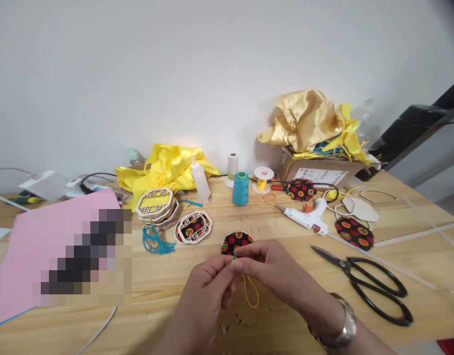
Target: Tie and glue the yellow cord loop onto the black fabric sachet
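Observation:
My left hand (214,283) and my right hand (265,261) meet at the front middle of the table, both closed in a pinch. Between their fingertips shows a small bit of blue thread (234,255). A loop of yellow cord (253,296) hangs below my right fingers. Just beyond the fingertips is a rounded patterned fabric piece (237,240), black with red and yellow-green motifs. Its near edge is hidden behind my hands, and I cannot tell whether the fingers touch it.
Black-handled scissors (345,266) lie right, below a white glue gun (308,217). Cut-out wooden frames (155,203) are stacked left, near blue tassel threads (156,240). A teal thread cone (240,190) stands centre. A cardboard box (286,165) holds fabric; a pink sheet (64,222) lies left.

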A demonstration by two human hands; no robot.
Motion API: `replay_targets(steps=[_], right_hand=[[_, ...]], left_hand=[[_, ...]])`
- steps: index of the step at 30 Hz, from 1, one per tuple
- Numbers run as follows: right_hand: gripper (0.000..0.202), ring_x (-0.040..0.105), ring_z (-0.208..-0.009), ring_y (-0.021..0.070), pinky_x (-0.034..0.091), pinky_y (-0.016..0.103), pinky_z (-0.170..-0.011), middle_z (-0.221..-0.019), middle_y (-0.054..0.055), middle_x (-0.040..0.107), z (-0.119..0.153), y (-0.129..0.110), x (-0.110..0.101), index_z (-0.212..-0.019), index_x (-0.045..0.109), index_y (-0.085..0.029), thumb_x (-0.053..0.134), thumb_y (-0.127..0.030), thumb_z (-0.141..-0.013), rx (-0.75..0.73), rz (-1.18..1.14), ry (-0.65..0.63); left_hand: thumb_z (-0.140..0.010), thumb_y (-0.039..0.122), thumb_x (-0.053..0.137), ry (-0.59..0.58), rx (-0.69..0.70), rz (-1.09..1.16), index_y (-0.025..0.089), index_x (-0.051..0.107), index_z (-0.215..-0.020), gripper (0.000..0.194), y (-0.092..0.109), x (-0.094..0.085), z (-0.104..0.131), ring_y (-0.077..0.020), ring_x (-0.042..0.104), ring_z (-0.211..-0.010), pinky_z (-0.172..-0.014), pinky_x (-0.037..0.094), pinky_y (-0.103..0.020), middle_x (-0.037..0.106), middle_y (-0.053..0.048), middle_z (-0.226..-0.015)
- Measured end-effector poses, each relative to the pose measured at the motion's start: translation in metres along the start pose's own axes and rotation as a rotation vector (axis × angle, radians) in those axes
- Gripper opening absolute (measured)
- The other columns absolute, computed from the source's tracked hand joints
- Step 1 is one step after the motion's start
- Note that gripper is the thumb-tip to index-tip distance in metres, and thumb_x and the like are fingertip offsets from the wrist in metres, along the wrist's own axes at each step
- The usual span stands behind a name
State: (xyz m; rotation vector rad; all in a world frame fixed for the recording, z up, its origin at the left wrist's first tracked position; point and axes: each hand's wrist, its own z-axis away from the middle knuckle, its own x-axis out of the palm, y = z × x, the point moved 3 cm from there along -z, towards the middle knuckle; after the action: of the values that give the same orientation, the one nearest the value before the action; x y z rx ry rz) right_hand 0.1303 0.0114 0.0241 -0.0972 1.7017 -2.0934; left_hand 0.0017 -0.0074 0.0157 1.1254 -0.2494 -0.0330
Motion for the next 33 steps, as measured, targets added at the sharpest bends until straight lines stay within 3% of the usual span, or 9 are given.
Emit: replay_targets(steps=[3,6,15,18,21,24,27,30,33], right_hand=[[0.024,0.053,-0.062,0.0103,0.04,0.021,-0.059,-0.068,0.0,0.063,-0.008,0.006,0.007,-0.082,0.068,-0.015,0.065,-0.036,-0.071,0.069,-0.172,0.02],[0.018,0.045,-0.05,0.0067,0.036,0.019,-0.05,-0.057,-0.002,0.057,-0.011,0.007,0.008,-0.069,0.064,-0.013,0.063,-0.031,-0.071,0.108,-0.262,0.093],[0.016,0.038,-0.044,0.0053,0.033,0.019,-0.046,-0.051,-0.004,0.051,-0.017,0.003,0.007,-0.063,0.061,-0.013,0.06,-0.026,-0.071,0.111,-0.204,0.136],[0.025,0.05,-0.054,0.0105,0.04,0.023,-0.054,-0.06,0.001,0.059,-0.011,-0.004,-0.007,-0.067,0.061,-0.014,0.049,-0.031,-0.08,0.017,-0.001,0.206],[0.03,0.058,-0.078,0.0191,0.043,0.032,-0.072,-0.085,0.007,0.065,0.017,-0.004,-0.042,-0.08,0.062,-0.017,0.039,-0.034,-0.085,-0.092,0.453,0.459],[0.032,0.06,-0.08,0.0271,0.045,0.042,-0.072,-0.094,0.011,0.064,0.059,0.026,-0.085,-0.086,0.063,-0.019,0.036,-0.035,-0.083,0.092,0.922,0.585],[0.029,0.062,-0.079,0.0308,0.047,0.046,-0.074,-0.085,0.016,0.066,0.1,0.077,-0.12,-0.08,0.065,-0.016,0.038,-0.027,-0.077,0.223,1.15,0.56],[0.034,0.062,-0.088,0.0326,0.05,0.044,-0.074,-0.097,0.018,0.065,0.123,0.117,-0.134,-0.095,0.065,-0.014,0.043,-0.023,-0.071,0.217,1.234,0.516],[0.04,0.059,-0.096,0.0324,0.051,0.043,-0.077,-0.105,0.019,0.063,0.127,0.125,-0.133,-0.106,0.061,-0.011,0.041,-0.022,-0.073,0.179,1.25,0.527]], left_hand=[[-0.081,0.034,0.053,-0.008,0.024,-0.099,0.015,0.05,-0.056,0.031,-0.002,-0.001,0.0,-0.0062,0.027,-0.042,-0.042,0.019,-0.021,0.037,0.007,-0.047],[-0.081,0.033,0.053,-0.025,0.002,-0.119,0.015,0.048,-0.053,0.033,-0.005,-0.001,-0.001,-0.0061,0.028,-0.041,-0.041,0.018,-0.021,0.037,0.006,-0.045],[-0.074,0.03,0.062,-0.009,-0.088,0.226,0.014,0.055,-0.064,0.02,-0.007,0.001,-0.004,-0.0045,0.021,-0.042,-0.039,0.015,-0.019,0.038,0.008,-0.047],[-0.072,0.029,0.065,0.018,-0.102,0.259,0.013,0.058,-0.066,0.018,-0.007,-0.001,-0.004,-0.0037,0.021,-0.04,-0.038,0.014,-0.018,0.037,0.008,-0.044],[-0.071,0.028,0.067,0.069,-0.098,0.273,0.012,0.062,-0.072,0.017,-0.007,-0.006,-0.005,-0.0031,0.023,-0.04,-0.038,0.014,-0.017,0.039,0.008,-0.045],[-0.069,0.029,0.068,0.096,-0.101,0.277,0.011,0.064,-0.073,0.018,-0.006,-0.009,-0.005,-0.0026,0.023,-0.04,-0.038,0.014,-0.017,0.039,0.008,-0.044],[-0.068,0.029,0.069,0.111,-0.107,0.277,0.011,0.065,-0.073,0.019,-0.005,-0.01,-0.006,-0.0025,0.023,-0.039,-0.037,0.015,-0.016,0.038,0.008,-0.043],[-0.067,0.03,0.069,0.125,-0.106,0.268,0.011,0.066,-0.072,0.02,-0.006,-0.009,-0.008,-0.0024,0.023,-0.039,-0.037,0.016,-0.016,0.037,0.008,-0.042],[-0.067,0.03,0.07,0.135,-0.111,0.268,0.011,0.067,-0.073,0.021,-0.007,-0.008,-0.009,-0.0023,0.024,-0.038,-0.036,0.018,-0.016,0.037,0.008,-0.042]])
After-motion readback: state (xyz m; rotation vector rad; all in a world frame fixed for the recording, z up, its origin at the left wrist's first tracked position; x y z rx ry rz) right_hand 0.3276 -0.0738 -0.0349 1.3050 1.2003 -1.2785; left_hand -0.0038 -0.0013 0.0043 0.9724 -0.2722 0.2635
